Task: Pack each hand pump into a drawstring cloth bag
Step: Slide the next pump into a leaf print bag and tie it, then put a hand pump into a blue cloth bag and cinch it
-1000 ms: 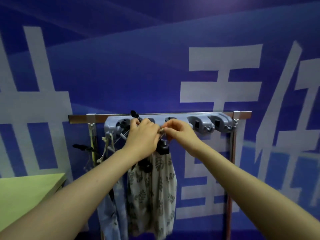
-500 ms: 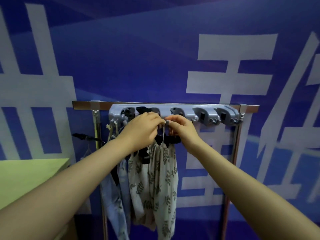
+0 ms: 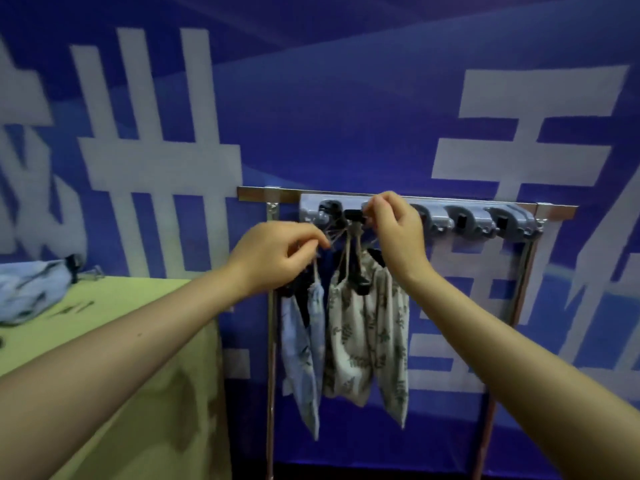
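Blue banner wall is backing a hook rack, where the leaf-print bag is hanging long-axis down directly beneath the right hand, its grip pinching the cord at the hook; the left hand is pinching the pale-blue bag cord, lower-left.

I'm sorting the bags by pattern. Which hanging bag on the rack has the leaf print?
The cream leaf-print bag, hanging below the right hand. The pale blue bag to its left, below the left hand, shows no such bold leaves.
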{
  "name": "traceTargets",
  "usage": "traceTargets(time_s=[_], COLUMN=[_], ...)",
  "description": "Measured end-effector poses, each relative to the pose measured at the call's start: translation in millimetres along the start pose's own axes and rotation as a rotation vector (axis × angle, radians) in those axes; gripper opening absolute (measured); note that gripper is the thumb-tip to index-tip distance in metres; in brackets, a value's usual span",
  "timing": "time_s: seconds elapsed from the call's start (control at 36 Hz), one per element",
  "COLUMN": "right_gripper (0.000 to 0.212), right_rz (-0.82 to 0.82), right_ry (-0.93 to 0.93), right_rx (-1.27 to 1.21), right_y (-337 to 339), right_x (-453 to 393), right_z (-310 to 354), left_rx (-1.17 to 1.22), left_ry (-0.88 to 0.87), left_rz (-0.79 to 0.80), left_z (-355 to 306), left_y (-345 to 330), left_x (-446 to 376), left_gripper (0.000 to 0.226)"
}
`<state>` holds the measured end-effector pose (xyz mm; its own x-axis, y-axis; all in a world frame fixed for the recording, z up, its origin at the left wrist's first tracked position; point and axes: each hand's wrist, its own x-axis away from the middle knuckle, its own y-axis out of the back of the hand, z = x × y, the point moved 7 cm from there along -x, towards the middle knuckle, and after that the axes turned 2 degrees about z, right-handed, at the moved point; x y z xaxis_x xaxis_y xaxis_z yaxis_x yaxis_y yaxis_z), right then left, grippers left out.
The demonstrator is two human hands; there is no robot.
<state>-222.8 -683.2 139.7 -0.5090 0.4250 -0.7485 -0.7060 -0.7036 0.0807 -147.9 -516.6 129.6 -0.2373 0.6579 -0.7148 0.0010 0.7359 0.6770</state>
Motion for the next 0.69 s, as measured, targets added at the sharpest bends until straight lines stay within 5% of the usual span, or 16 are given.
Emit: traceTargets(time_s=[0.36,0.69], right_gripper=[0.031,0.027], right_rz=[0.797,0.771], right_ry=[-0.229,-0.409], right_rx=[-0.137,-0.164], right_y=[-305,-497], right_x=[117,183], right_z=[35,5], left_rx=[0.090,-0.476], left_ry=[0.845,1.176], left_rz=[-0.246,-0.334], left_z=[156,255], left_y=[158,282], left_x=[221,399], left_gripper=[0.050,0.020])
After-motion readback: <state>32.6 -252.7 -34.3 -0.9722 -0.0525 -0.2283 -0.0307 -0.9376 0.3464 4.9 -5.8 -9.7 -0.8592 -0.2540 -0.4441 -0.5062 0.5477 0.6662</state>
